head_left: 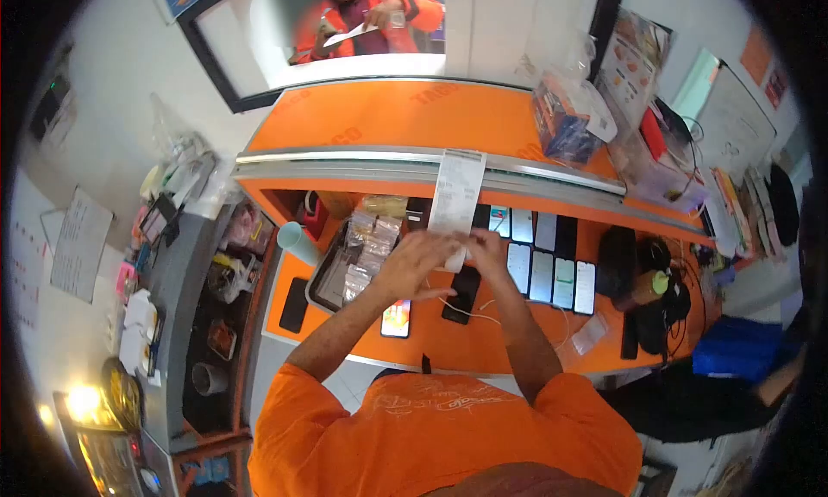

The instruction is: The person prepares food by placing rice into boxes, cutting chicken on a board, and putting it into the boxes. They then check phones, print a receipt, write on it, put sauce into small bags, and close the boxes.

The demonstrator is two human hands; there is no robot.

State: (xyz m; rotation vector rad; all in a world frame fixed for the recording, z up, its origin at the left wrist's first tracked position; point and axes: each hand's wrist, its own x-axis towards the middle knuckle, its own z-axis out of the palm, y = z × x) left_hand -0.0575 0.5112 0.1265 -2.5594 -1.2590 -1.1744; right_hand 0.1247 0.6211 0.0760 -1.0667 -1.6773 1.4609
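Observation:
A long white printed receipt stands up between my hands, its top edge reaching over the metal rim of the upper shelf. My left hand grips the lower part from the left, thumb stretched away from the fingers. Closed at the receipt's lower right edge is my right hand; its fingertips are partly hidden. Below the hands lies a dark phone with a white cable by it. A lit phone rests under my left forearm.
Several lit phones stand in rows on the right of the orange counter. A tray of small plastic packets and a pale cup are at left. A person in an orange jacket is beyond the window.

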